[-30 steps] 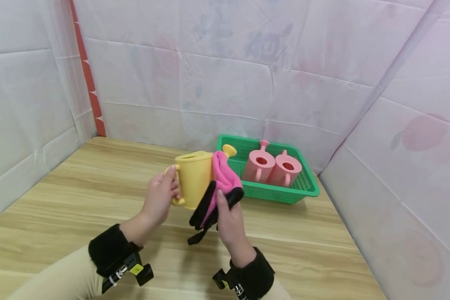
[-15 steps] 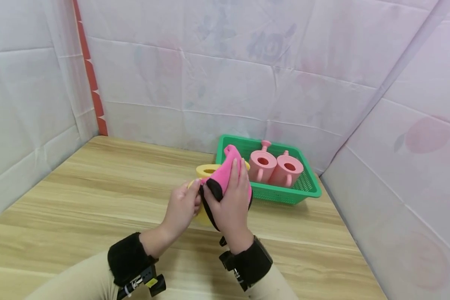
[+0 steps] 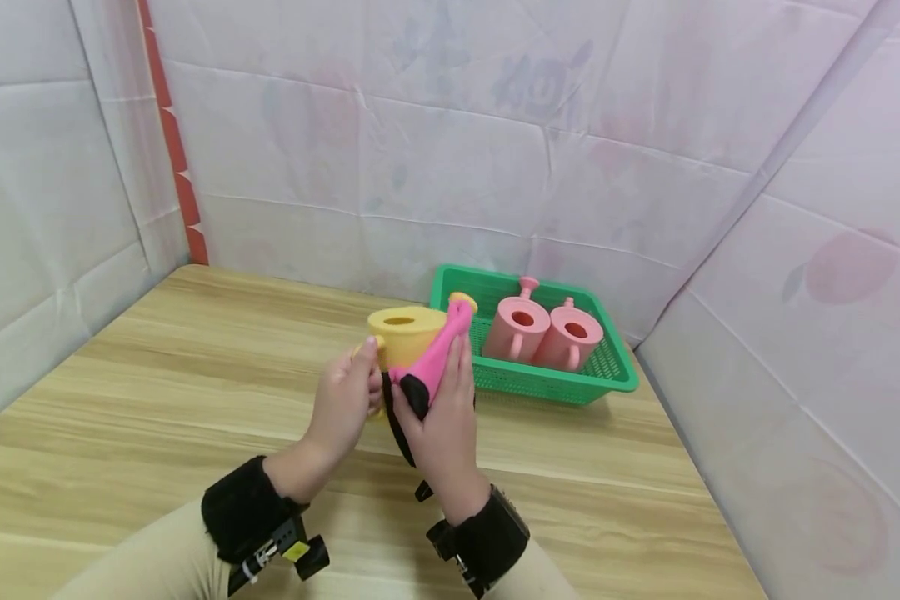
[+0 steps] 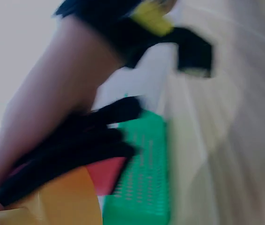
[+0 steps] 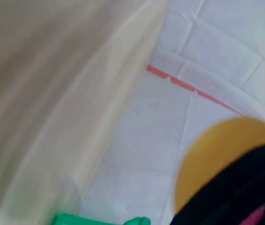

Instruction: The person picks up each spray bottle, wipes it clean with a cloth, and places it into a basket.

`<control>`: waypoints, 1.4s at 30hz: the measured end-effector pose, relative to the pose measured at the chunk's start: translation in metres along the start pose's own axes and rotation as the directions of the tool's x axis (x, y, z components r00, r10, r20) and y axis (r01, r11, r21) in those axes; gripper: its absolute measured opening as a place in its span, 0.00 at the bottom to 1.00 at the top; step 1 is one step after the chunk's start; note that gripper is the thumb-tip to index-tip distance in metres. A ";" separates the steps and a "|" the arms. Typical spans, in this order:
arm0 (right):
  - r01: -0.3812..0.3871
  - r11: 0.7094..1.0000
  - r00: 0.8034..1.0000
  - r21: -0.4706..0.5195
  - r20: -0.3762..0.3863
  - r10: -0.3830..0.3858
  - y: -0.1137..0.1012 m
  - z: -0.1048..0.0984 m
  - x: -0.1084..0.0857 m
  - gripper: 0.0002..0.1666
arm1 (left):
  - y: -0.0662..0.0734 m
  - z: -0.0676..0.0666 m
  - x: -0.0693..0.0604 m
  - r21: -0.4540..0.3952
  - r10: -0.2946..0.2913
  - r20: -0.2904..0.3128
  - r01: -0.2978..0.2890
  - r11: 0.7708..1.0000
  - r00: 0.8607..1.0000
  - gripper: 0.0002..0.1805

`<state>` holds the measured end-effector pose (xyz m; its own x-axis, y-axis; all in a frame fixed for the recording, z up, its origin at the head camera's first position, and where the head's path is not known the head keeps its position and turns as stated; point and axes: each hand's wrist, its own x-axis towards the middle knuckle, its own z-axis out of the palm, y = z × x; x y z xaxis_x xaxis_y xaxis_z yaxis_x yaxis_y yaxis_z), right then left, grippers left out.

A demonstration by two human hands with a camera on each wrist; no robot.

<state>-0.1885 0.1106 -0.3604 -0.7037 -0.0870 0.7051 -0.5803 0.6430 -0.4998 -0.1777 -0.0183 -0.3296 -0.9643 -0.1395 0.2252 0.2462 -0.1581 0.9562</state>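
Note:
My left hand [image 3: 341, 404] grips the handle of a yellow toy watering can [image 3: 407, 332], held upright above the table. Against the can's right side, my right hand [image 3: 448, 433] holds a pink cloth with black trim [image 3: 437, 360]. Its fingers lie along the cloth, with the thumb over a black fold. Cloth covers most of the spout, and only the yellow tip shows above it. Black folds of the cloth also cross the can [image 4: 73, 197] in the left wrist view. In the right wrist view the can [image 5: 216, 159] appears behind the dark trim.
A green perforated basket [image 3: 551, 385] stands behind and to the right on the wooden table [image 3: 195, 375]. Two pink watering cans, one on the left [image 3: 512, 333] and one on the right [image 3: 567, 340], stand inside it. White sheeting [image 3: 450, 167] encloses the table's back and sides.
The right hand has turned over and now presses the cloth against the can's side and spout. The can was tipped and partly hidden; now it stands level, slightly left of half a second ago.

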 end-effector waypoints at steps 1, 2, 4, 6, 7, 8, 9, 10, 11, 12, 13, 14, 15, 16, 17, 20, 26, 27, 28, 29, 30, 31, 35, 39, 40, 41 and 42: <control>0.000 1.000 1.000 -0.005 0.012 0.001 -0.001 0.001 -0.002 0.53 | 0.003 -0.001 0.002 -0.020 0.018 -0.017 -0.018 1.000 1.000 0.26; 0.000 1.000 1.000 -0.005 0.021 0.000 -0.001 0.002 -0.005 0.53 | 0.006 -0.002 0.004 -0.034 0.039 -0.034 -0.040 0.999 0.999 0.27; -0.002 1.000 0.999 -0.004 0.036 0.002 -0.002 0.003 -0.008 0.53 | 0.011 -0.003 0.007 -0.067 0.068 -0.060 -0.072 0.995 0.996 0.27; -0.005 1.000 0.999 -0.001 0.038 0.005 -0.002 0.003 -0.009 0.53 | 0.015 -0.003 0.009 -0.093 0.088 -0.066 -0.094 0.991 0.994 0.27; -0.002 1.000 0.999 0.002 0.034 0.002 -0.002 0.003 -0.009 0.53 | 0.015 -0.003 0.009 -0.099 0.089 -0.066 -0.095 0.990 0.994 0.27; -0.003 1.000 1.000 0.010 0.030 0.003 -0.002 0.003 -0.010 0.53 | 0.016 -0.002 0.009 -0.099 0.087 -0.065 -0.093 0.991 0.994 0.26; -0.003 1.000 1.000 0.017 0.027 0.003 -0.001 0.003 -0.010 0.53 | 0.016 -0.002 0.008 -0.094 0.086 -0.061 -0.091 0.991 0.994 0.26; -0.005 1.000 1.000 0.026 0.021 0.004 0.000 0.003 -0.010 0.53 | 0.015 -0.001 0.008 -0.085 0.088 -0.054 -0.093 0.992 0.995 0.26; -0.010 0.999 1.000 0.047 0.017 0.010 0.001 0.003 -0.009 0.53 | 0.014 0.000 0.007 -0.064 0.092 -0.046 -0.094 0.993 0.995 0.25; -0.018 0.997 1.000 0.079 0.013 0.017 0.003 0.003 -0.009 0.53 | 0.013 0.000 0.006 -0.042 0.096 -0.035 -0.098 0.994 0.995 0.25; -0.029 0.993 1.000 0.113 0.010 0.028 0.004 0.003 -0.008 0.54 | 0.011 0.001 0.005 -0.017 0.103 -0.022 -0.103 0.995 0.994 0.25; -0.038 0.987 0.999 0.154 0.005 0.038 0.006 0.003 -0.007 0.54 | 0.010 0.002 0.004 0.007 0.116 -0.004 -0.116 0.993 0.993 0.24; -0.048 0.981 0.999 0.188 0.001 0.048 0.008 0.003 -0.006 0.55 | 0.008 0.003 0.003 0.031 0.130 0.014 -0.130 0.991 0.991 0.24; -0.054 0.974 0.998 0.221 -0.006 0.057 0.009 0.002 -0.005 0.56 | 0.006 0.004 0.001 0.046 0.140 0.029 -0.142 0.989 0.990 0.23; -0.062 0.965 0.998 0.254 -0.011 0.067 0.010 0.000 -0.003 0.56 | 0.004 0.005 0.000 0.062 0.149 0.040 -0.151 0.987 0.988 0.23; -0.064 0.935 0.997 0.348 -0.026 0.078 0.002 -0.011 0.004 0.56 | 0.001 0.009 -0.004 0.083 0.174 0.068 -0.179 0.980 0.982 0.22; -0.021 0.884 0.995 0.466 -0.075 0.064 -0.021 -0.034 0.019 0.51 | -0.001 0.018 -0.013 0.092 0.183 0.113 -0.194 0.977 0.977 0.21; -0.021 0.886 0.994 0.464 -0.082 0.067 -0.022 -0.035 0.020 0.51 | -0.001 0.018 -0.014 0.093 0.185 0.120 -0.196 0.976 0.975 0.21; -0.021 0.885 0.994 0.466 -0.087 0.070 -0.022 -0.036 0.020 0.51 | 0.000 0.019 -0.014 0.095 0.183 0.123 -0.195 0.976 0.975 0.21; -0.029 0.887 0.993 0.461 -0.092 0.080 -0.022 -0.035 0.019 0.51 | 0.000 0.019 -0.014 0.094 0.181 0.126 -0.193 0.977 0.975 0.22; -0.033 0.889 0.992 0.457 -0.097 0.087 -0.022 -0.034 0.018 0.51 | 0.000 0.018 -0.014 0.095 0.176 0.125 -0.189 0.977 0.976 0.22; -0.028 0.893 0.991 0.449 -0.103 0.083 -0.019 -0.031 0.017 0.52 | 0.001 0.018 -0.014 0.092 0.168 0.122 -0.180 0.979 0.978 0.22; -0.028 0.930 0.990 0.367 -0.117 0.076 -0.006 -0.016 0.009 0.55 | 0.002 0.014 -0.011 0.061 0.133 0.103 -0.140 0.988 0.986 0.22; -0.013 0.961 0.992 0.277 -0.116 0.047 0.004 -0.005 0.002 0.56 | 0.008 0.009 -0.005 0.011 0.154 0.086 -0.155 0.988 0.984 0.23; -0.008 0.965 0.993 0.262 -0.113 0.039 0.004 -0.003 0.000 0.56 | 0.010 0.008 -0.004 0.007 0.168 0.079 -0.169 0.986 0.983 0.23; -0.001 0.968 0.993 0.253 -0.111 0.030 0.004 -0.002 -0.001 0.56 | 0.013 0.007 -0.003 0.001 0.183 0.071 -0.183 0.983 0.981 0.23; 0.004 0.969 0.994 0.247 -0.104 0.023 0.004 -0.001 -0.003 0.56 | 0.015 0.006 -0.002 -0.005 0.197 0.063 -0.197 0.980 0.978 0.24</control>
<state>-0.1882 0.1144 -0.3635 -0.6703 0.0071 0.7421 -0.6661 0.4350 -0.6058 -0.1729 -0.0148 -0.3146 -0.9012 -0.1060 0.4203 0.4317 -0.1325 0.8922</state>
